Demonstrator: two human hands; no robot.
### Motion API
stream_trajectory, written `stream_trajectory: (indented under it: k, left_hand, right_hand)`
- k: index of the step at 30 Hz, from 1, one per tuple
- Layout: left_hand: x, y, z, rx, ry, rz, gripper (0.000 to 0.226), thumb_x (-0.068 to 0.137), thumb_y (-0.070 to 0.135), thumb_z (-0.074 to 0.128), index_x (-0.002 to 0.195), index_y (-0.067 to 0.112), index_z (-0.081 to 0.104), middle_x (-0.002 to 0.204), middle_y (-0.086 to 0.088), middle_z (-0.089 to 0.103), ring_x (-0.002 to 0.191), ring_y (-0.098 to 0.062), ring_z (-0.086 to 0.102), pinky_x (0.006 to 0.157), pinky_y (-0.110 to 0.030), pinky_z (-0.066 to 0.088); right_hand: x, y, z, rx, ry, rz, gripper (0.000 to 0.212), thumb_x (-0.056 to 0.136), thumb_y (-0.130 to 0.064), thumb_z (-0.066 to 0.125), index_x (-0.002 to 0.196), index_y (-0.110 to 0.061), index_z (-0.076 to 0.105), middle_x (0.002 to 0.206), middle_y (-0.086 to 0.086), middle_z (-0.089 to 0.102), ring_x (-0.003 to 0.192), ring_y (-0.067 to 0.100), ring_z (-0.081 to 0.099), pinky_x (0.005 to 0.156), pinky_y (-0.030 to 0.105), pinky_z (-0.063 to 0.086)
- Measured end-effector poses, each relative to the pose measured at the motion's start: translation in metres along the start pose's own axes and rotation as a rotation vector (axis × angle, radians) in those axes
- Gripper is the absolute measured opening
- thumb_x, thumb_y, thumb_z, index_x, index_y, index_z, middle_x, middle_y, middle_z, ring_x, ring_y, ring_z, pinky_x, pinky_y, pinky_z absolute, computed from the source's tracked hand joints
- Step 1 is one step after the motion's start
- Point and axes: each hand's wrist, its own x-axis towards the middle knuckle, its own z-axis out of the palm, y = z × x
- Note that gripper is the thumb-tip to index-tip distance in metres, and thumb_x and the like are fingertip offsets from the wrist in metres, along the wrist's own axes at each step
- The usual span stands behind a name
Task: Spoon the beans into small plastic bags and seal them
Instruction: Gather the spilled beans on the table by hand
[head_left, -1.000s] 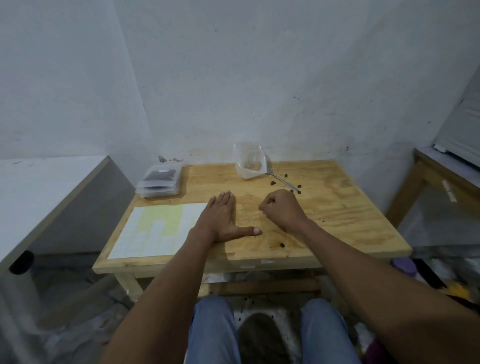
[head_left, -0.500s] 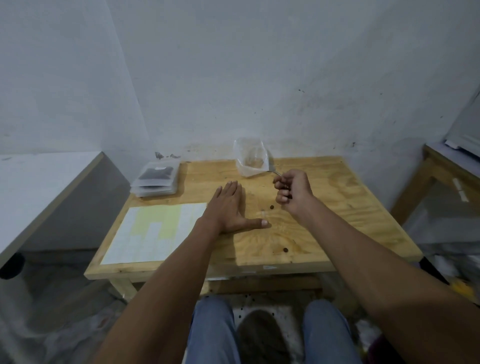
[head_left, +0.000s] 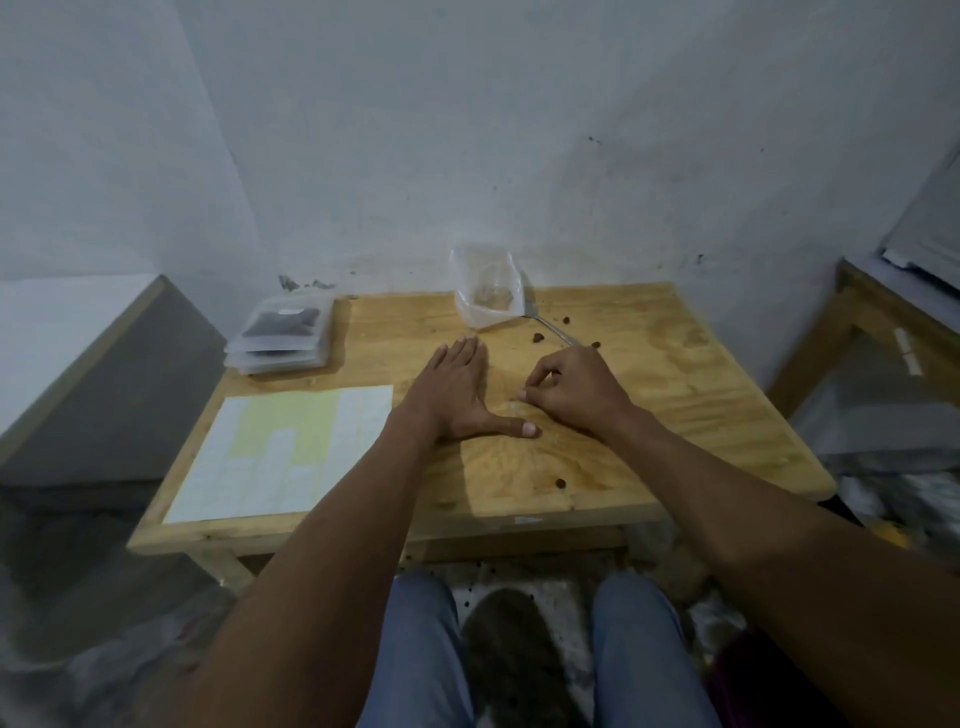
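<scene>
- Right hand (head_left: 576, 392) is back down at mid-table; half a second ago it was lifted up by the spoon handle near the bag, and a second ago it sat about where it is now.
- Its fingers are curled, thumb and fingertips pinched together against the wood. Can't tell if anything is between them, too small to see.
- Left hand (head_left: 457, 395) hasn't moved across all three frames: flat, palm down on the table (head_left: 701, 415), fingers straight and together, thumb stuck out sideways toward the right hand.
- Thumb tip sits just beside the right wrist, a narrow gap between them.
- Spoon (head_left: 553, 331) lies on the table behind the right hand, handle end close to the knuckles, bowl end hidden behind the bag.
- Open plastic bag (head_left: 488, 296) stands upright at the middle of the far edge, against the wall, a little brown fill in the bottom.
- Loose beans (head_left: 536, 338) scattered round the spoon toward the far right; one more single bean near the front edge, ahead of the right forearm.
- Stack of filled bags (head_left: 283, 332) lies flat at the far-left corner, dark contents showing in the top one.
- Label sheet (head_left: 283, 452), white and pale yellow grid, lies along the left edge, reaching the front-left corner.
</scene>
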Motion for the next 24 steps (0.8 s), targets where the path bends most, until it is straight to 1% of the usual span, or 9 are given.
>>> stream_trajectory:
  k: [4, 8, 10, 14, 16, 18, 19, 21, 24]
  left_hand:
    - [-0.003, 0.002, 0.000, -0.010, 0.016, -0.009, 0.157, 0.046, 0.107, 0.035, 0.161, 0.006, 0.001, 0.170, -0.011, -0.003, 0.157, -0.021, -0.003, 0.128, -0.042, -0.001]
    - [-0.005, 0.003, 0.001, -0.012, 0.031, -0.011, 0.154, 0.048, 0.106, 0.036, 0.161, 0.006, 0.002, 0.170, -0.011, -0.002, 0.157, -0.020, -0.003, 0.128, -0.041, -0.001]
    - [-0.005, 0.002, 0.002, -0.023, 0.044, -0.013, 0.154, 0.049, 0.106, 0.037, 0.161, 0.006, 0.003, 0.170, -0.011, -0.001, 0.157, -0.020, -0.001, 0.128, -0.042, 0.000]
    - [-0.005, 0.002, 0.003, -0.035, 0.063, -0.005, 0.153, 0.049, 0.105, 0.041, 0.161, 0.006, 0.009, 0.170, -0.011, 0.004, 0.157, -0.022, 0.004, 0.128, -0.043, 0.004]
    - [-0.002, 0.002, 0.000, -0.035, 0.084, -0.002, 0.146, 0.049, 0.105, 0.043, 0.154, 0.005, 0.029, 0.165, -0.011, 0.025, 0.152, -0.027, 0.022, 0.125, -0.044, 0.017]
    - [0.004, 0.003, -0.003, -0.029, 0.159, -0.004, 0.120, 0.051, 0.105, 0.045, 0.123, 0.009, 0.053, 0.133, -0.007, 0.053, 0.124, -0.028, 0.050, 0.110, -0.043, 0.038]
    - [0.007, 0.003, -0.005, -0.023, 0.192, -0.001, 0.112, 0.051, 0.106, 0.044, 0.112, 0.012, 0.054, 0.120, -0.004, 0.054, 0.111, -0.024, 0.052, 0.105, -0.043, 0.042]
    - [0.014, 0.005, -0.005, 0.004, 0.187, 0.013, 0.121, 0.052, 0.106, 0.039, 0.123, 0.009, 0.052, 0.129, -0.007, 0.052, 0.121, -0.026, 0.048, 0.113, -0.048, 0.035]
    - [0.021, 0.011, -0.002, 0.023, 0.095, -0.017, 0.147, 0.054, 0.105, 0.034, 0.157, 0.001, 0.018, 0.166, -0.017, 0.018, 0.154, -0.029, 0.015, 0.126, -0.051, 0.009]
  right_hand:
    - [-0.002, -0.003, 0.002, -0.048, 0.008, 0.003, 0.018, 0.083, -0.031, 0.083, 0.078, -0.015, 0.077, 0.078, -0.004, 0.070, 0.075, 0.010, 0.064, 0.076, 0.037, 0.056]
    - [-0.001, -0.008, 0.004, -0.050, 0.049, 0.051, 0.023, 0.093, -0.030, 0.073, 0.083, -0.009, 0.075, 0.084, 0.001, 0.072, 0.080, 0.014, 0.065, 0.073, 0.032, 0.051]
    - [0.005, -0.013, 0.002, 0.150, 0.133, 0.190, 0.026, 0.096, -0.029, 0.069, 0.085, -0.007, 0.077, 0.082, -0.002, 0.069, 0.075, 0.010, 0.061, 0.072, 0.028, 0.047]
    - [0.019, -0.025, -0.008, 0.942, 0.245, 0.597, 0.023, 0.101, -0.019, 0.056, 0.081, -0.009, 0.061, 0.054, -0.004, 0.037, 0.042, 0.009, 0.029, 0.040, 0.023, 0.026]
    - [0.026, -0.028, -0.015, 1.285, 0.251, 0.672, 0.025, 0.101, -0.008, 0.045, 0.077, -0.011, 0.051, 0.053, -0.004, 0.032, 0.038, 0.008, 0.022, 0.036, 0.020, 0.020]
    - [0.032, -0.029, -0.021, 1.483, 0.230, 0.699, 0.027, 0.097, -0.004, 0.039, 0.073, -0.012, 0.047, 0.052, -0.003, 0.037, 0.038, 0.009, 0.022, 0.036, 0.020, 0.018]
    - [0.034, -0.030, -0.022, 1.539, 0.217, 0.708, 0.027, 0.096, -0.005, 0.039, 0.072, -0.012, 0.047, 0.052, -0.002, 0.040, 0.037, 0.009, 0.023, 0.035, 0.020, 0.019]
    - [0.039, -0.029, -0.023, 1.530, 0.184, 0.713, 0.025, 0.097, -0.007, 0.041, 0.074, -0.011, 0.050, 0.054, 0.000, 0.047, 0.037, 0.009, 0.027, 0.035, 0.020, 0.020]
    - [0.048, -0.024, -0.021, 1.257, 0.170, 0.687, 0.016, 0.096, -0.006, 0.047, 0.085, -0.006, 0.059, 0.063, 0.001, 0.050, 0.040, 0.008, 0.029, 0.036, 0.021, 0.023]
